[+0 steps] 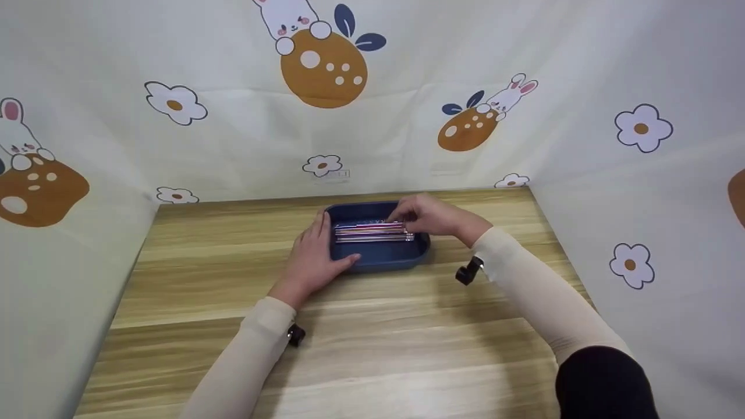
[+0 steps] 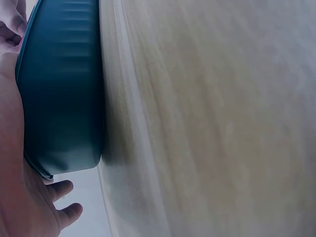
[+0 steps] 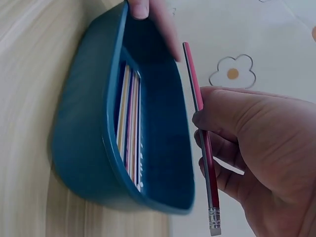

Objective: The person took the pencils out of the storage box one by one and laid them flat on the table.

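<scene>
Right wrist view: my right hand (image 3: 276, 133) pinches one slim red-and-black striped pencil (image 3: 208, 155) with a silver ferrule and pale eraser. The thumb bears on one side of the shaft, the fingertips on the other. The grip sits near mid-shaft, presumably for balance. The pencil is raised at the opening of the blue, deep-walled, round-cornered box (image 3: 81, 113), apparently plastic, and runs roughly parallel to the multicoloured slender pencils (image 3: 129, 131) inside.

Head view: those pencils lie side by side along the box's length, likely because that is the direction in which they fit flat. My left hand (image 1: 311, 253) grips the box's left end, thumb hooked over the near rim, fingers spread toward the far corner. This hold probably keeps the box from sliding on the light wood-grain table (image 1: 407, 326) while the right hand works at the opposite end.
</scene>
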Demonstrator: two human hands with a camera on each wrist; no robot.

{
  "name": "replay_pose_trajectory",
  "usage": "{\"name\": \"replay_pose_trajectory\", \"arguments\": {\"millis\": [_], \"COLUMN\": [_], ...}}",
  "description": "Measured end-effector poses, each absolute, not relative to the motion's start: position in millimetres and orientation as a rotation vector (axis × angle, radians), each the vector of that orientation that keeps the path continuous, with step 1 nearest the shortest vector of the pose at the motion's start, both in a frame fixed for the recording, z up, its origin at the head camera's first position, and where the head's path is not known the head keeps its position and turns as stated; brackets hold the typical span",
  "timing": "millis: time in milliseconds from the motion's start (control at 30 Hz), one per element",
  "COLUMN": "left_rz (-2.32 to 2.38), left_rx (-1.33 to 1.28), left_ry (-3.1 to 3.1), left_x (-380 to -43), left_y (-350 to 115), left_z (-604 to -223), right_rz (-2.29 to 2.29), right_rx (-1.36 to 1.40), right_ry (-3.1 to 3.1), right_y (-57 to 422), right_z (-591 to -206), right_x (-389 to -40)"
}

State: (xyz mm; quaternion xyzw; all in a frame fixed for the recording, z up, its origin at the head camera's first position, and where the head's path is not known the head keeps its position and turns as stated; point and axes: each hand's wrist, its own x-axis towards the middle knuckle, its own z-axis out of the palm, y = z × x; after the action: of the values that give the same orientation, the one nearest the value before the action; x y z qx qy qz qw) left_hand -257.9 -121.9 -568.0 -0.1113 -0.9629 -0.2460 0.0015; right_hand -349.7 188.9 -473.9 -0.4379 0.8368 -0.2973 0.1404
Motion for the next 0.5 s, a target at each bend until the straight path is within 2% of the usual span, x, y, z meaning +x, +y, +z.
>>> {"name": "replay_pose_trajectory", "arguments": {"millis": [500], "left_rz": [-0.732], "left_rx": [-0.35], "left_ry": [-2.996], "left_x": [-257], "left_y": [-123], "left_z": [-570], "right_rz": [-0.834], "right_rx": [-1.104], "right_ry": [2.439], "right_y": [239], "right_z": [-467], "right_x": [-368]}}
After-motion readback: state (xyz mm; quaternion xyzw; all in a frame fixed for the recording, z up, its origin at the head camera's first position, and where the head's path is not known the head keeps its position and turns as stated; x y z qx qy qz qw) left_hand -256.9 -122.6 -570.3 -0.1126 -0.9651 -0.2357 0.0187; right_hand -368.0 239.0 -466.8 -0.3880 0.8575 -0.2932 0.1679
